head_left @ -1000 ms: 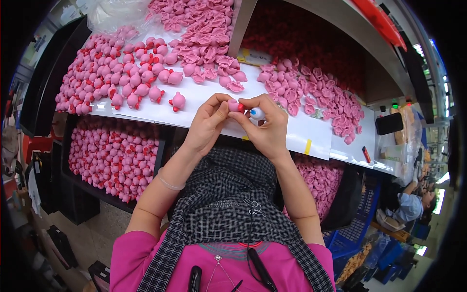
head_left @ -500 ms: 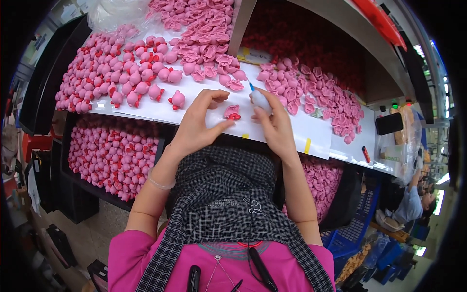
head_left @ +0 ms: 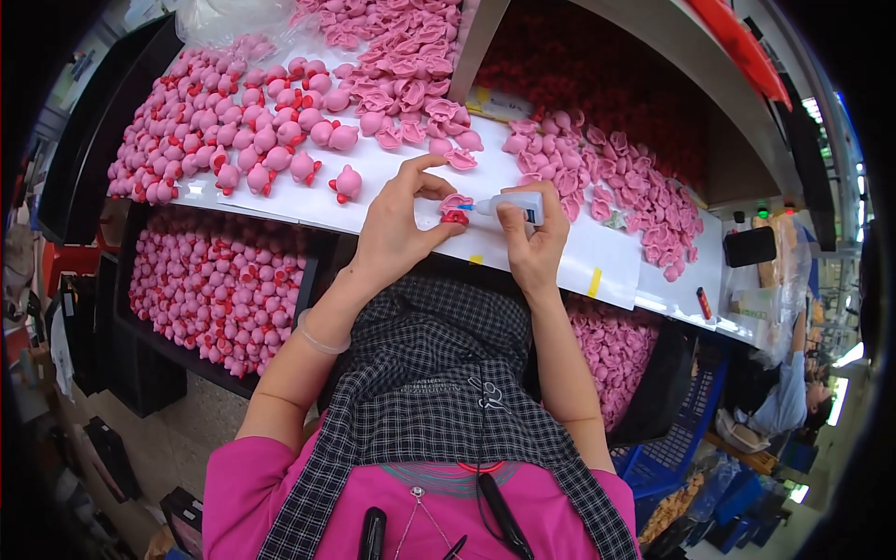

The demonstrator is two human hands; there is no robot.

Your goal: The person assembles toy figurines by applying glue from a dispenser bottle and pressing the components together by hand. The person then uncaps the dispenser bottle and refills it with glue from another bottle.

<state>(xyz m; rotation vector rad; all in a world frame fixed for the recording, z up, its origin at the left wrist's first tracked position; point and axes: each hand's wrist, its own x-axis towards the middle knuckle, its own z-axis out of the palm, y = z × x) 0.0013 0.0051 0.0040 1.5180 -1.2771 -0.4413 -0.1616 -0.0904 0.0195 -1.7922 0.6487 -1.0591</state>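
My left hand [head_left: 399, 222] curves around a small pink plastic shell half [head_left: 455, 202] with a red part [head_left: 455, 217] at its near edge. Its thumb and a fingertip close on the piece, just over the white tabletop. In my right hand [head_left: 538, 241] is a small whitish squeeze bottle [head_left: 511, 206], tilted almost level. The bottle's thin blue tip points left and meets the shell half. Slightly beyond my left fingers lies another loose pink shell half [head_left: 460, 160].
Assembled pink figures with red feet [head_left: 252, 145] crowd the left of the white table [head_left: 597, 252]. Pink shell halves [head_left: 411, 65] are heaped behind, more [head_left: 621, 168] at right. A bin of figures [head_left: 215, 299] sits below left. A phone [head_left: 750, 247] lies at the right edge.
My left fingers have closed in around the shell half. My right hand has turned the bottle from upright-leaning to nearly level and brought its tip to the piece.
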